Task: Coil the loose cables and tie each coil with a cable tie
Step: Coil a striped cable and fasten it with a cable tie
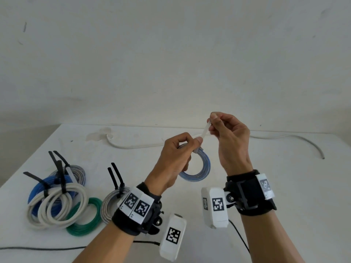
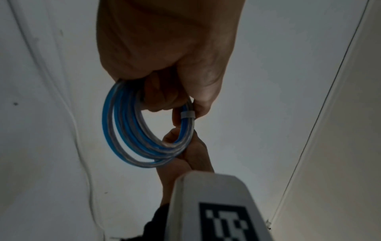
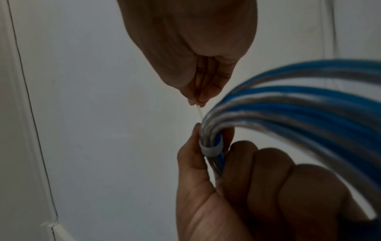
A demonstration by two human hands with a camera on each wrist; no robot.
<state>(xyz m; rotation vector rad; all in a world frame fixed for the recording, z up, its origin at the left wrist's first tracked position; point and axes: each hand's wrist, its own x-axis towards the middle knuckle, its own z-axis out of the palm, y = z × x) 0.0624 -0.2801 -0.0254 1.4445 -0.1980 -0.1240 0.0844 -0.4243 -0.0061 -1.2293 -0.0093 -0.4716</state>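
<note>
Left of both hands, tied coils (image 1: 57,198) lie bunched on the table (image 1: 284,186). The left hand (image 1: 173,164) has its grip clenched round the blue-and-clear coil (image 1: 199,168), held above the table, thumb beside the white cable tie (image 2: 187,114) that circles it. Up and to the right, the right hand (image 1: 230,141) pinches the tie's tail (image 1: 205,130).

Coil (image 1: 199,168) in my grip: glossy, smooth blue-and-clear plastic jacket. Tie (image 1: 204,130): pale, matt plastic. Tabletop (image 1: 284,186): matt white, scuffed. Wrist straps (image 1: 247,188): black cloth.
</note>
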